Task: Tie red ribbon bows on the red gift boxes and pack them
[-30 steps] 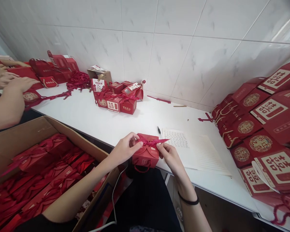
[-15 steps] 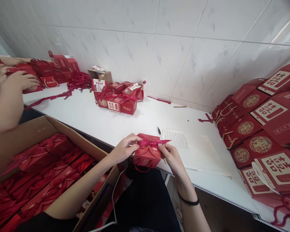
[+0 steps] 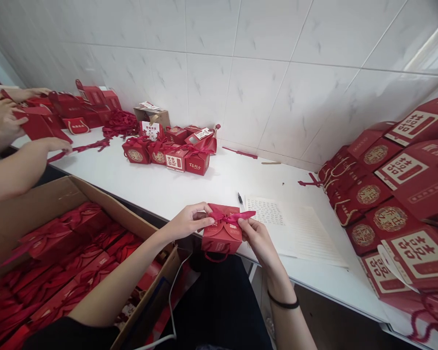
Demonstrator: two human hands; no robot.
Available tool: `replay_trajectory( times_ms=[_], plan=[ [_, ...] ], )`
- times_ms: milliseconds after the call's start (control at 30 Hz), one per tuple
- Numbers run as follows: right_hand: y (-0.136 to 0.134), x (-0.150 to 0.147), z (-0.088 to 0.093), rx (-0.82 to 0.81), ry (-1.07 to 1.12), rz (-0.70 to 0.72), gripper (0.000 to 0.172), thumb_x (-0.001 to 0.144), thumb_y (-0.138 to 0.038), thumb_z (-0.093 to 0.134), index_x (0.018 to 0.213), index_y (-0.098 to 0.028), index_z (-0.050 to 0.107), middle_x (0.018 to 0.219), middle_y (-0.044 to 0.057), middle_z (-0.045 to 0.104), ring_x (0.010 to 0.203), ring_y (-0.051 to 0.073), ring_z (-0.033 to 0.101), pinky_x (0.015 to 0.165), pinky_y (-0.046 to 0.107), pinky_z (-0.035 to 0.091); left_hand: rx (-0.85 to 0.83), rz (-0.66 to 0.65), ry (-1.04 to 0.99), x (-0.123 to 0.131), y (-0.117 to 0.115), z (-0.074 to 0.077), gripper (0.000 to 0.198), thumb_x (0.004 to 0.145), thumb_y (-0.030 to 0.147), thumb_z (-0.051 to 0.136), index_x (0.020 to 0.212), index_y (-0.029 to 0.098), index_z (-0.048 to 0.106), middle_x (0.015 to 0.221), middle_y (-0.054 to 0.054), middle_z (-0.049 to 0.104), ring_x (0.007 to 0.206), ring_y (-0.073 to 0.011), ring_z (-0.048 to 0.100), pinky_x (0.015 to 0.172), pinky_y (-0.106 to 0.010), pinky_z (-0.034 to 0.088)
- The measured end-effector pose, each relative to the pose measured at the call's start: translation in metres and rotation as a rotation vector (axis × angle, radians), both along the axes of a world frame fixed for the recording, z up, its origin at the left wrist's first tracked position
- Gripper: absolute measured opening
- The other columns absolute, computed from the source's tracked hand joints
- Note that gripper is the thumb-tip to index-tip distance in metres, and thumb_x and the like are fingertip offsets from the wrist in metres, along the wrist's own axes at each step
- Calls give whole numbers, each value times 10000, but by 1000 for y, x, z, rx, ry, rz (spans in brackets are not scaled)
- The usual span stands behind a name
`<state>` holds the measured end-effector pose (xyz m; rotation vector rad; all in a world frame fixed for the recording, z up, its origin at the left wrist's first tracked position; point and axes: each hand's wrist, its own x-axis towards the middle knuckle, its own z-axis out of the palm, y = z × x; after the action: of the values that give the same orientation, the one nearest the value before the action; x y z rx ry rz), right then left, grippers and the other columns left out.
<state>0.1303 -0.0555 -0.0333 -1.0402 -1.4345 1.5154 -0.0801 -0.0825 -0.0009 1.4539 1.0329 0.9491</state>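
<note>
A small red gift box (image 3: pixel 222 238) with gold print and a cord handle sits at the table's front edge, partly over my lap. Across its top runs a dark pink ribbon (image 3: pixel 228 217), tied in a bow. My left hand (image 3: pixel 190 221) pinches the bow's left loop between thumb and fingers. On the other side, my right hand (image 3: pixel 257 236) grips the ribbon's right part, its fingers against the box's side. Just behind the box lie a black pen (image 3: pixel 240 198) and a handwritten sheet (image 3: pixel 266 211).
Left of me stands a carton (image 3: pixel 95 194) full of ribboned red boxes. More red boxes (image 3: pixel 136 151) stand mid-table by the tiled wall. Stacked gift boxes (image 3: pixel 390 218) fill the right end. At far left are a co-worker's hands (image 3: pixel 51 146) and a ribbon pile (image 3: pixel 120 123).
Another ribboned box now stands at the left end of the mid-table row. The co-worker's hand has moved from a box onto a ribbon. My hands have barely shifted on the bow.
</note>
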Motion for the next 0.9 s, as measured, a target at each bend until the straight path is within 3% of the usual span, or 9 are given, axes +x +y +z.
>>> replay_trajectory(
  times_ms=[167, 333, 500, 567, 700, 900],
  plan=[
    [0, -2, -3, -42, 83, 14, 445, 715, -609, 621, 659, -174, 546, 591, 13, 514, 574, 147, 468, 549, 264, 357, 48, 2, 2, -2, -1, 0, 257, 786, 389, 563, 712, 161, 473, 660, 43, 450, 564, -69, 417, 536, -208, 350],
    [1, -2, -4, -39, 112, 26, 436, 719, -602, 628, 679, -172, 573, 577, 18, 512, 593, 161, 489, 555, 270, 374, 84, 145, 165, 1, -5, -1, 264, 824, 405, 499, 709, 170, 470, 623, 51, 419, 553, -78, 407, 518, -205, 341],
    [2, -1, -7, -43, 137, 28, 420, 714, -589, 642, 693, -173, 592, 580, 16, 514, 583, 157, 479, 552, 271, 370, 125, 282, 199, 6, -9, -4, 197, 797, 369, 540, 850, 194, 464, 717, 46, 486, 601, -91, 460, 559, -217, 375],
    [3, 0, -7, -44, 143, 31, 419, 715, -588, 643, 699, -172, 598, 583, 18, 516, 576, 155, 472, 551, 272, 366, 105, 334, 250, 8, -11, -3, 216, 800, 399, 524, 818, 191, 468, 705, 43, 498, 604, -100, 470, 568, -228, 379],
    [2, 0, -8, -49, 156, 42, 406, 718, -579, 647, 702, -176, 599, 585, 16, 504, 568, 151, 448, 553, 274, 352, 69, 312, 327, 11, -13, 2, 296, 811, 443, 480, 674, 181, 463, 642, 40, 487, 591, -109, 452, 569, -239, 369],
    [3, 1, -8, -95, 248, 79, 402, 691, -541, 691, 606, -183, 528, 552, -24, 398, 523, 113, 335, 536, 261, 284, 40, 237, 191, 8, -8, -4, 312, 814, 446, 465, 651, 183, 427, 639, 47, 458, 600, -100, 445, 595, -233, 383]
  ],
)
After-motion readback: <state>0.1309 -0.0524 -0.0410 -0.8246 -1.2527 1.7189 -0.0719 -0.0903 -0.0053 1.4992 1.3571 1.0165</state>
